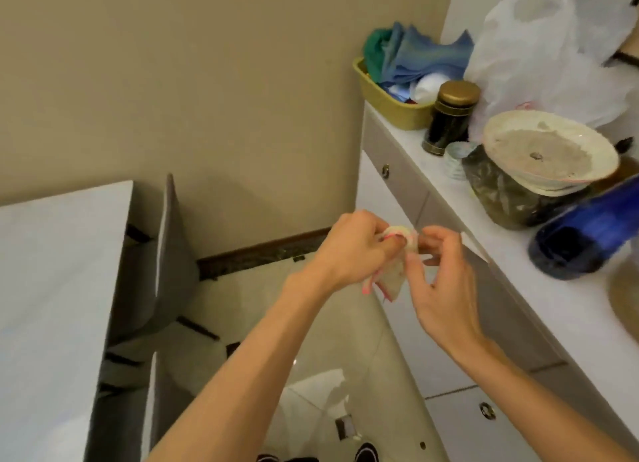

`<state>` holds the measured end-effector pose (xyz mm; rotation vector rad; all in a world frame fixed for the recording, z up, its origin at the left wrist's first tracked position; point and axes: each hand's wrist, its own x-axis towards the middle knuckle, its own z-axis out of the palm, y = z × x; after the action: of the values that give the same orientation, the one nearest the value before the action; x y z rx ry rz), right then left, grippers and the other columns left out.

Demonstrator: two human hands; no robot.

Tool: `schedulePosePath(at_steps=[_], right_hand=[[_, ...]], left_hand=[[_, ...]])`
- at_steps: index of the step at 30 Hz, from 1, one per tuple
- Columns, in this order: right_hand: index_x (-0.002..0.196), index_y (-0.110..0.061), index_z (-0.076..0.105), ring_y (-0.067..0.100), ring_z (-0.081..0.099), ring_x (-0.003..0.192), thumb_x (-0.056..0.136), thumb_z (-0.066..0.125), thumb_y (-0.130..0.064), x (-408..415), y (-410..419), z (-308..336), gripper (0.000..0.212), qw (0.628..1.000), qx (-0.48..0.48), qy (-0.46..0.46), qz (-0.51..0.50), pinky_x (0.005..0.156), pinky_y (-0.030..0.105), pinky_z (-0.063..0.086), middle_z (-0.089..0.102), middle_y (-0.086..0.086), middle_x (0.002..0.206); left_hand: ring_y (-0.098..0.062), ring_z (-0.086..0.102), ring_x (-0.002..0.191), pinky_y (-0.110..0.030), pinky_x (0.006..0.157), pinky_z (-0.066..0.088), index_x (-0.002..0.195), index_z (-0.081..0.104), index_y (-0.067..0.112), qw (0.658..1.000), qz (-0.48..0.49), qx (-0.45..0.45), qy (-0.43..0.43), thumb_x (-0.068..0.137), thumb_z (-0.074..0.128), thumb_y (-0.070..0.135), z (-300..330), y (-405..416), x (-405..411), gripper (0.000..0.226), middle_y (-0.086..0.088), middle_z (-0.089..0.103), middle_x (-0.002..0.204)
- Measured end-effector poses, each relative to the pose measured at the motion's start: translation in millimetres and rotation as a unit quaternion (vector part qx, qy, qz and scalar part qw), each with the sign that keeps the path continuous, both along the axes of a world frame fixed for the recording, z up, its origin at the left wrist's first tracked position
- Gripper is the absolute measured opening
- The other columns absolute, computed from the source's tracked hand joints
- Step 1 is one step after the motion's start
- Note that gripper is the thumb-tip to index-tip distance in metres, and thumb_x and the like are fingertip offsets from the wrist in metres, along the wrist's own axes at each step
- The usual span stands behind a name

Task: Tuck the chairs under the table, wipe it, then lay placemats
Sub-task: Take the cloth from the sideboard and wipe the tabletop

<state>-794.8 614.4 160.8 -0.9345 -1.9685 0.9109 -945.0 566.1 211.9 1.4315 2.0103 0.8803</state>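
1. both hands are up in front of the sideboard (408, 140), working a small whitish cloth (392, 278) with a pink edge between them.
2. left hand (349, 250) is closed round the top of the cloth, fingers curled, bunching it up.
3. right hand (439, 282) pinches the other side with thumb and forefinger, the rest of the fingers loose and a bit spread.
4. cloth hangs down between the two hands, over the floor, touching no furniture.
5. table (52, 271) is off to the left, pale top, well apart from the cloth. two grey chairs (166, 254) sit right against its edge.
6. sideboard top is cluttered: yellow basket (387, 105) of blue rags, dark jar (449, 116) with a gold lid, plastic bag (539, 47), a dusty plate (546, 150), blue bottle (587, 230) lying on its side.
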Motion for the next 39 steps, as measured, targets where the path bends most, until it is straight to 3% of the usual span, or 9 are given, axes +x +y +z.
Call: schedulePosePath(at_steps=[3, 9, 13, 19, 22, 25, 30, 34, 39], right_hand=[[0.107, -0.030, 0.047, -0.003, 0.058, 0.086, 0.083, 0.066, -0.038, -67, -27, -10, 0.032, 0.995, -0.007, -0.057, 0.077, 0.070, 0.024, 0.044, 0.059, -0.023, 0.093], [0.092, -0.024, 0.061, 0.015, 0.056, 0.083, 0.086, 0.061, -0.017, -184, -95, -29, 0.009, 0.971, 0.080, -0.111, 0.196, 0.066, 0.033, 0.041, 0.055, -0.010, 0.094], [0.091, -0.027, 0.062, 0.015, 0.054, 0.078, 0.087, 0.053, -0.018, -238, -145, -39, 0.013, 0.944, 0.099, -0.149, 0.276, 0.065, 0.030, 0.037, 0.060, -0.009, 0.089], [0.089, -0.024, 0.064, -0.001, 0.048, 0.064, 0.091, 0.055, -0.011, -290, -220, -53, 0.016, 0.897, 0.082, -0.222, 0.373, 0.053, 0.019, 0.031, 0.059, -0.009, 0.073], [0.089, -0.025, 0.066, 0.011, 0.057, 0.071, 0.093, 0.052, -0.011, -316, -257, -60, 0.019, 0.869, 0.105, -0.228, 0.426, 0.058, 0.026, 0.038, 0.064, -0.006, 0.077], [0.092, -0.023, 0.066, 0.017, 0.060, 0.076, 0.095, 0.051, -0.013, -341, -288, -61, 0.018, 0.844, 0.119, -0.211, 0.479, 0.063, 0.032, 0.043, 0.066, -0.006, 0.080], [0.089, -0.021, 0.063, 0.013, 0.057, 0.071, 0.097, 0.050, -0.017, -384, -351, -57, 0.015, 0.785, 0.144, -0.164, 0.580, 0.056, 0.029, 0.039, 0.062, -0.008, 0.078], [0.096, -0.015, 0.062, 0.022, 0.058, 0.078, 0.092, 0.049, -0.012, -413, -410, -56, 0.014, 0.720, 0.160, -0.150, 0.658, 0.066, 0.038, 0.049, 0.063, 0.000, 0.089], [0.104, -0.013, 0.066, 0.021, 0.059, 0.082, 0.090, 0.035, -0.026, -439, -483, -42, 0.037, 0.660, 0.162, -0.030, 0.733, 0.063, 0.032, 0.048, 0.065, 0.003, 0.095]], left_hand=[[-0.001, 0.047, 0.045, -0.017, 0.047, 0.030, 0.051, 0.057, 0.018, 0.997, 0.075, -0.023, 0.029, 0.090, 0.060, 0.024, -3, -51, -48, 0.039, 0.002, 0.050, 0.041], [-0.028, 0.050, 0.062, -0.040, 0.058, 0.041, 0.054, 0.048, 0.015, 0.974, 0.216, -0.052, 0.053, 0.093, 0.055, 0.037, -30, -165, -128, 0.046, -0.001, 0.048, 0.052], [-0.027, 0.048, 0.061, -0.039, 0.059, 0.042, 0.052, 0.039, 0.025, 0.951, 0.293, -0.056, 0.084, 0.096, 0.050, 0.048, -43, -242, -162, 0.051, 0.005, 0.042, 0.054], [-0.020, 0.055, 0.066, -0.038, 0.065, 0.051, 0.077, 0.062, 0.025, 0.905, 0.405, -0.061, 0.113, 0.100, 0.045, 0.044, -67, -348, -179, 0.034, 0.005, 0.058, 0.068], [-0.027, 0.055, 0.068, -0.038, 0.063, 0.048, 0.073, 0.057, 0.019, 0.863, 0.488, -0.071, 0.107, 0.091, 0.041, 0.030, -75, -402, -183, 0.026, 0.000, 0.059, 0.067], [-0.033, 0.059, 0.080, -0.042, 0.070, 0.052, 0.085, 0.065, 0.011, 0.814, 0.569, -0.083, 0.081, 0.080, 0.041, 0.024, -84, -445, -182, 0.028, -0.007, 0.068, 0.078], [-0.020, 0.064, 0.078, -0.035, 0.072, 0.053, 0.092, 0.074, 0.021, 0.708, 0.695, -0.080, 0.094, 0.089, 0.049, 0.010, -90, -509, -178, 0.027, 0.004, 0.072, 0.081], [-0.020, 0.061, 0.074, -0.033, 0.067, 0.050, 0.094, 0.072, 0.024, 0.641, 0.750, -0.121, 0.111, 0.086, 0.047, 0.007, -83, -558, -164, 0.032, 0.007, 0.070, 0.078], [-0.024, 0.062, 0.074, -0.040, 0.068, 0.051, 0.096, 0.069, 0.024, 0.547, 0.810, -0.120, 0.176, 0.086, 0.046, 0.011, -60, -612, -148, 0.029, 0.006, 0.070, 0.076]])
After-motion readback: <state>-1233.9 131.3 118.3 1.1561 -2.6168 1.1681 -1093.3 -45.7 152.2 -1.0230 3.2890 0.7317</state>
